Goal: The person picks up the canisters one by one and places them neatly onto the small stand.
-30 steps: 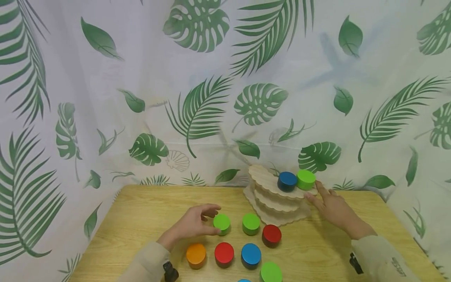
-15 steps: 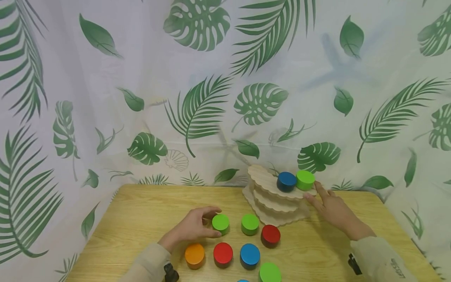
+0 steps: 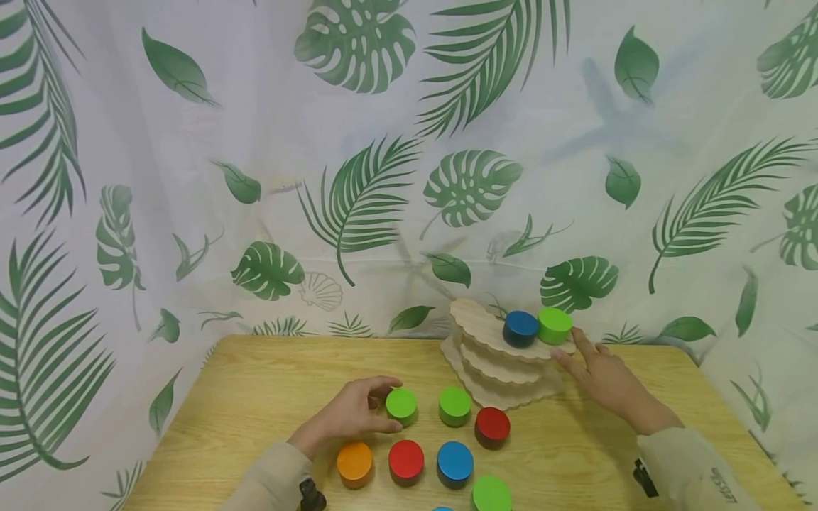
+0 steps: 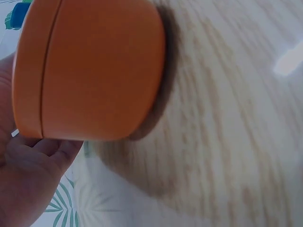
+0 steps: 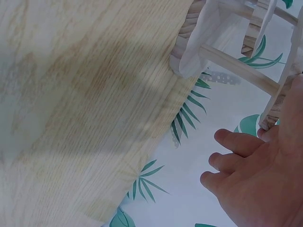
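My left hand (image 3: 351,411) holds a small round green jar (image 3: 401,405) on the table, thumb on its near side and fingers at the far side. In the left wrist view an orange jar (image 4: 99,71) with a lid seam covers much of that hand. At the back right stands a three-tiered wooden stand (image 3: 471,319) with wavy edges. A dark blue jar (image 3: 520,329) and a green-lidded jar (image 3: 554,325) sit side by side on its top tier. My right hand (image 3: 603,376) pinches that tier's right edge between thumb and index finger; its other fingers hang loosely.
Near the left hand stand another green jar (image 3: 454,407), a dark red jar (image 3: 493,427), a red jar (image 3: 406,462), a blue jar (image 3: 455,464) and a nearer green jar (image 3: 491,494). A leaf-printed curtain (image 3: 383,298) hangs behind the wooden table (image 3: 268,362).
The left hand's fingers have closed in slightly around the green jar. My right hand stays at the stand's edge, and the jars keep their places.
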